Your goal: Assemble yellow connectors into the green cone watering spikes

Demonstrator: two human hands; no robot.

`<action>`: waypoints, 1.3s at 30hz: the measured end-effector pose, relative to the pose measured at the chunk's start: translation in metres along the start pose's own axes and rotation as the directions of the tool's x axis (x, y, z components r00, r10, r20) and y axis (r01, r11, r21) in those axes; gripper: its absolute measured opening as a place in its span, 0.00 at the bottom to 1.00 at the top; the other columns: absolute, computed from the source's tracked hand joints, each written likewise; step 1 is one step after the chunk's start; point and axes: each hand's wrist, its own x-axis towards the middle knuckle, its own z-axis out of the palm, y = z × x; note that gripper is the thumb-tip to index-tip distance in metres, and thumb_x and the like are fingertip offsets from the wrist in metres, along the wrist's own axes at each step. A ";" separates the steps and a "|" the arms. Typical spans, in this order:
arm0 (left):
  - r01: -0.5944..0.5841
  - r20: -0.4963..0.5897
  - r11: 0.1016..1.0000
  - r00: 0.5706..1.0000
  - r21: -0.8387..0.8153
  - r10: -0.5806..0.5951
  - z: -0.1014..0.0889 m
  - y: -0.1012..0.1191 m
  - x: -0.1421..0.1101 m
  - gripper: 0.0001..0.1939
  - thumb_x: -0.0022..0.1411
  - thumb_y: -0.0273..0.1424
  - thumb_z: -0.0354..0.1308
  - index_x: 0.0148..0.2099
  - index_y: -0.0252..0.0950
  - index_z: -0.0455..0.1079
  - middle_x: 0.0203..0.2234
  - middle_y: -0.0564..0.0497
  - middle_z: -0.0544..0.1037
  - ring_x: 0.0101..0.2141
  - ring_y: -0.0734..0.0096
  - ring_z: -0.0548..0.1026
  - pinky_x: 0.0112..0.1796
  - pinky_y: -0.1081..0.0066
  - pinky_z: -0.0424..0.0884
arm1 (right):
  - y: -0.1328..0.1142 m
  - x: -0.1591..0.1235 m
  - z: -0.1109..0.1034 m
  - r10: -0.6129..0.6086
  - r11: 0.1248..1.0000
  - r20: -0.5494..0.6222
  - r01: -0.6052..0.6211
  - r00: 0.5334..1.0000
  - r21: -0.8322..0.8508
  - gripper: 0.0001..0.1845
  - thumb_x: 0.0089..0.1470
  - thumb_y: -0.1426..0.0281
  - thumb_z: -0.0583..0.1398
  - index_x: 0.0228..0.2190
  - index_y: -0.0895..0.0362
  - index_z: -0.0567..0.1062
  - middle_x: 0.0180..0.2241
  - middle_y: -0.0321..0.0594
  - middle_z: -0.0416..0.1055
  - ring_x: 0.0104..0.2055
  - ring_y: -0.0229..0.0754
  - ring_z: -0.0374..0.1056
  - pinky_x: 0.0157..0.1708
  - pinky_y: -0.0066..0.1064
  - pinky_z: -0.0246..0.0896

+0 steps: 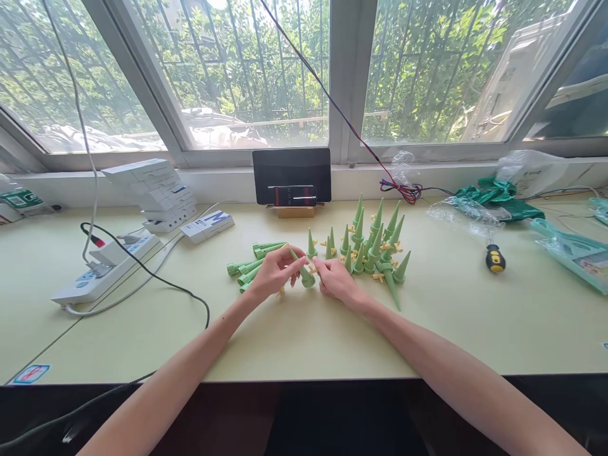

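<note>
My left hand (pixel 273 272) and my right hand (pixel 336 278) meet at the middle of the pale green table (pixel 304 335). Between them is one green cone spike (pixel 304 271): the left fingers pinch around it while the right fingertips press a small yellow part (pixel 313 268) against its side. To the left lies a pile of green spikes on their sides (pixel 247 266). To the right a group of green spikes stands upright, points up (pixel 375 244), with small yellow parts among them.
A black tablet (pixel 291 175) leans on a wooden stand at the back. A white power strip (pixel 107 266) with black and white cables and stacked white boxes (pixel 154 190) sit at the left. A screwdriver (pixel 494 256), plastic bags and green packaging lie at the right.
</note>
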 end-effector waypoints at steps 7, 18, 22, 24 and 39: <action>-0.004 -0.069 0.990 0.998 -0.142 -0.006 -0.002 0.000 0.004 0.15 0.58 0.40 0.65 0.39 0.33 0.72 0.28 0.50 0.77 0.23 0.74 0.73 0.23 0.72 0.74 | 0.003 0.002 0.000 -0.010 1.000 -0.027 0.010 1.000 -0.011 0.28 0.60 0.51 0.53 0.17 0.53 0.53 0.10 0.29 0.50 0.13 0.33 0.50 0.15 0.28 0.45; 0.123 -0.116 0.983 0.983 -0.136 -0.139 -0.005 -0.001 0.006 0.24 0.53 0.42 0.68 0.47 0.36 0.65 0.21 0.54 0.76 0.22 0.70 0.75 0.23 0.71 0.74 | 0.009 0.002 -0.001 -0.313 0.924 -0.159 0.262 0.936 -0.279 0.24 0.61 0.56 0.52 0.18 0.55 0.59 0.16 0.31 0.57 0.20 0.35 0.53 0.23 0.29 0.47; 0.147 -0.105 0.985 0.982 -0.091 -0.156 -0.005 -0.001 0.005 0.23 0.53 0.43 0.68 0.44 0.36 0.66 0.20 0.53 0.76 0.20 0.70 0.74 0.23 0.71 0.73 | 0.011 0.003 0.000 -0.381 0.889 -0.192 0.302 0.904 -0.346 0.22 0.60 0.58 0.54 0.18 0.55 0.59 0.16 0.31 0.56 0.20 0.34 0.51 0.23 0.29 0.45; 0.154 -0.094 0.986 0.983 -0.057 -0.159 -0.005 -0.001 0.005 0.23 0.54 0.43 0.67 0.44 0.36 0.66 0.19 0.54 0.76 0.20 0.71 0.74 0.23 0.72 0.73 | 0.012 0.004 -0.001 -0.394 0.881 -0.207 0.303 0.896 -0.364 0.22 0.60 0.59 0.54 0.18 0.55 0.59 0.16 0.30 0.56 0.20 0.34 0.50 0.23 0.29 0.45; 0.165 -0.118 0.972 0.982 0.167 -0.146 0.000 -0.005 0.002 0.21 0.57 0.45 0.62 0.46 0.35 0.71 0.19 0.55 0.74 0.13 0.75 0.68 0.15 0.74 0.62 | 0.012 -0.003 0.003 -0.412 0.862 -0.034 0.378 0.911 -0.337 0.17 0.64 0.64 0.49 0.23 0.54 0.58 0.19 0.31 0.55 0.21 0.35 0.49 0.23 0.29 0.45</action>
